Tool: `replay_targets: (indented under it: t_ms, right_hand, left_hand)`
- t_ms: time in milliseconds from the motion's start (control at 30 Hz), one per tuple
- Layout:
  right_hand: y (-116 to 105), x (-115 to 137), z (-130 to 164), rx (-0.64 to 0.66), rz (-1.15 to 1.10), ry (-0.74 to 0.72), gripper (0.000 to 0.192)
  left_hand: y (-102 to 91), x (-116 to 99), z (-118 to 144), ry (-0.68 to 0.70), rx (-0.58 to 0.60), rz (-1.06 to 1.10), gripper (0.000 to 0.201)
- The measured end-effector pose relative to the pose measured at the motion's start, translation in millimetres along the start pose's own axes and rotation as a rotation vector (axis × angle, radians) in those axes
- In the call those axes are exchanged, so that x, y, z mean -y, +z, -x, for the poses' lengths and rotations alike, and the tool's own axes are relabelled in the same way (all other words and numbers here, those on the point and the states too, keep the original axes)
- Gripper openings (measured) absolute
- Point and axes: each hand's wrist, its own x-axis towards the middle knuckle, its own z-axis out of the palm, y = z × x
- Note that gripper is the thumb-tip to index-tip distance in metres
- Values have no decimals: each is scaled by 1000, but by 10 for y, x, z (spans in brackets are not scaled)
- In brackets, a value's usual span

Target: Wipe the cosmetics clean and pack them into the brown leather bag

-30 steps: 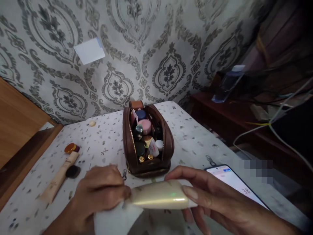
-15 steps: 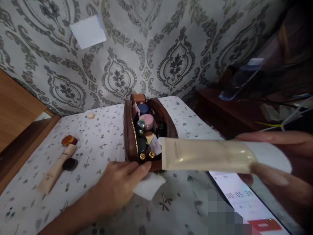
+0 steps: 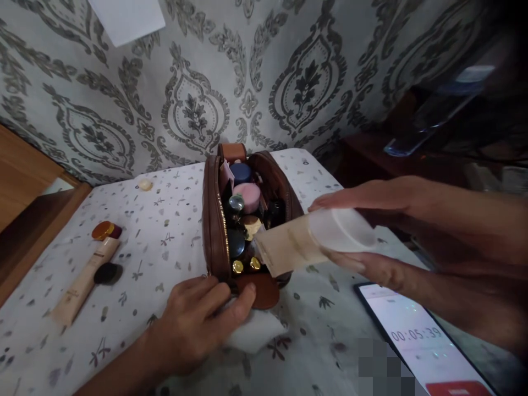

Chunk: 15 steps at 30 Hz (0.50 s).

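Observation:
My right hand (image 3: 416, 242) pinches a beige squeeze tube (image 3: 291, 245) by its white cap, thumb below and fingers above. The tube's flat end tilts down over the near right part of an open brown toiletry bag (image 3: 212, 231). Closed at the bag's near end is my left hand (image 3: 202, 319), its thumb pressed on the brown leather tab (image 3: 266, 291). Inside the bag are a pink round jar (image 3: 247, 198), a blue lid (image 3: 241, 172), two gold caps and several dark containers. A crumpled white tissue (image 3: 259, 333) lies under the tab, partly behind the left thumb.
Left on the patterned cloth lie another beige tube (image 3: 86, 283), a black round cap (image 3: 108, 273), a gold-topped small jar (image 3: 106, 231) and a pale lump (image 3: 145, 185). A phone showing a timer (image 3: 416, 330) lies front right. Back right stands a clear bottle (image 3: 437, 115).
The beige tube has moved left and turned, its flat end now angled down over the bag. My right hand has come closer to the bag; the left hand stays at the tab.

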Motion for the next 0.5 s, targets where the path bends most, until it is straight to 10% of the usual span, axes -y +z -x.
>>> replay_targets:
  t_ms: [500]
  right_hand:
    - [72,138,-212,-14,-18,-113,15]
  left_hand:
    - [-126,30,-65,-18,83,-105,36]
